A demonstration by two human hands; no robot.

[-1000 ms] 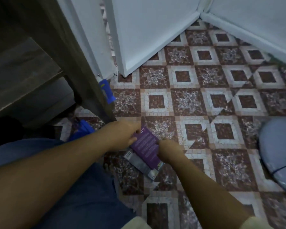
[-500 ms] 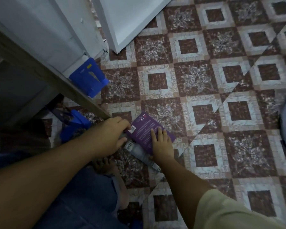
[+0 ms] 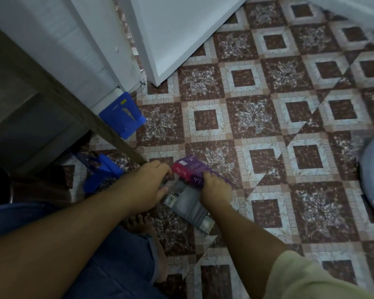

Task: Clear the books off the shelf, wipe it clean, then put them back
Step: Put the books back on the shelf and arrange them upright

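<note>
The purple book sits on the tiled floor, just right of the shelf unit's foot. It is tipped up on its long edge, so its pink spine faces the camera. The spine has small lettering and the far corner a white sticker, both too blurred to read. The right hand curls its fingers over the raised right end. The left hand grasps the left end, fingertips against the spine and thumb tucked below. Half a second ago this book lay flat under the right hand's straight fingers.

Under it lies a grey book, glossy and flat, with more of it uncovered than before. A white barcode label sits at its left corner — digits illegible.

Further left, a blue book leans against the white wall, a pale mark on its cover. Another blue item lies in the shadow under the dark wood-grain shelf unit.

The floor is vinyl-like, patterned in maroon and pale squares. Nearer — a bare foot and blue denim.
</note>
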